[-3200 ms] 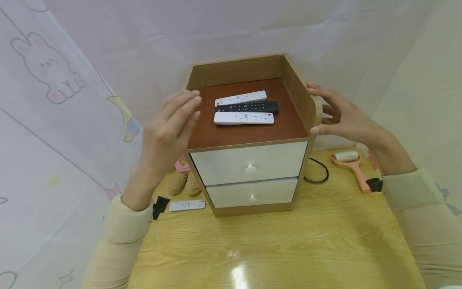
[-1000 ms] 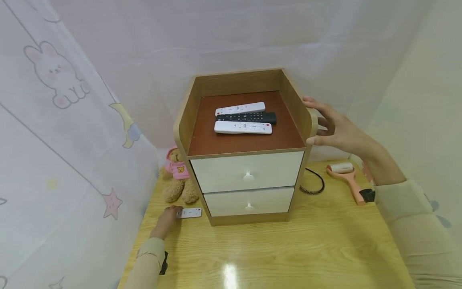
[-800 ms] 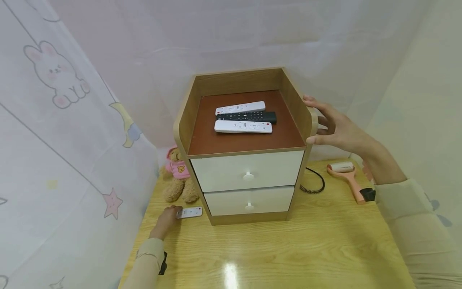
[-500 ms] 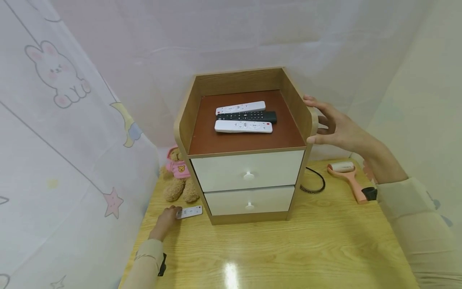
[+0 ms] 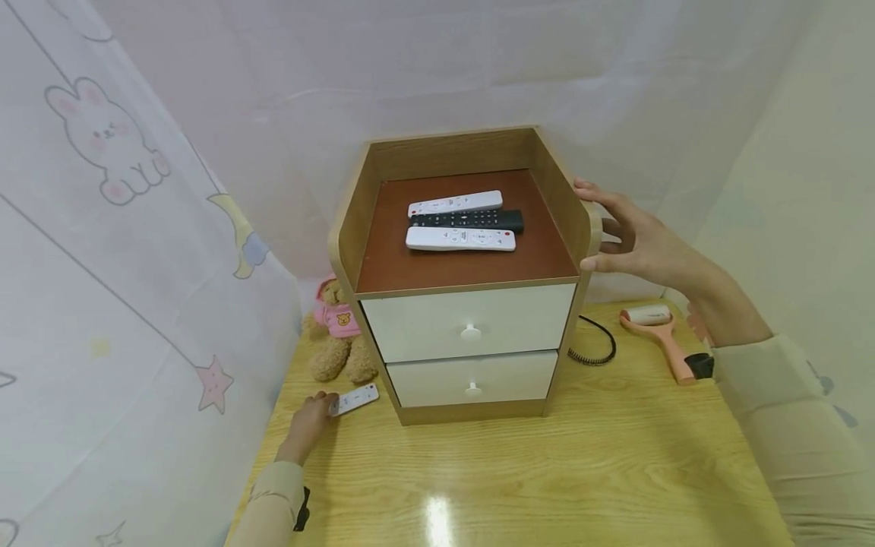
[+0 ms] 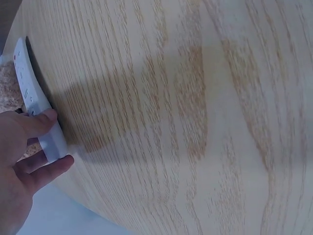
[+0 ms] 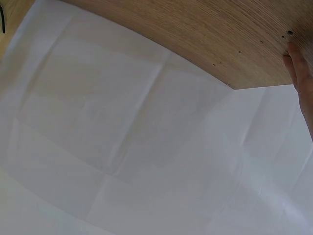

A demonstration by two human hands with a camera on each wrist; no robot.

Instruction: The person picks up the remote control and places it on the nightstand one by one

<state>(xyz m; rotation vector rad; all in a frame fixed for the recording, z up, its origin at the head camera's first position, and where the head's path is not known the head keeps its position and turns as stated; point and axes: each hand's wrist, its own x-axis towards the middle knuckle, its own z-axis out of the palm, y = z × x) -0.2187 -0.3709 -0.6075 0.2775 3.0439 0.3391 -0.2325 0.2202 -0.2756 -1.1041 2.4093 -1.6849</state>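
At the table's left, my left hand (image 5: 311, 422) pinches one end of a white remote control (image 5: 358, 399). In the left wrist view the thumb lies on one edge of the remote (image 6: 32, 88) and the fingers on the other; its far end angles away over the wood. My right hand (image 5: 645, 239) rests on the outer right side of a small wooden cabinet (image 5: 468, 327) with two white drawers, thumb at the front edge. The right wrist view shows fingers (image 7: 296, 61) against the side panel. Two white remotes (image 5: 460, 239) and a black remote (image 5: 506, 221) lie on the cabinet's brown top.
A teddy bear (image 5: 338, 323) in pink sits left of the cabinet, behind the held remote. To the right lie a black coiled cord (image 5: 595, 361) and an orange-handled lint roller (image 5: 659, 334). Raised wooden sides (image 5: 451, 156) border the cabinet top; pale curtains (image 5: 437, 68) stand behind.
My left hand came down from beside the cabinet top to the table remote. Over the last second the remote has turned and shifted slightly left. My right hand has stayed on the cabinet.
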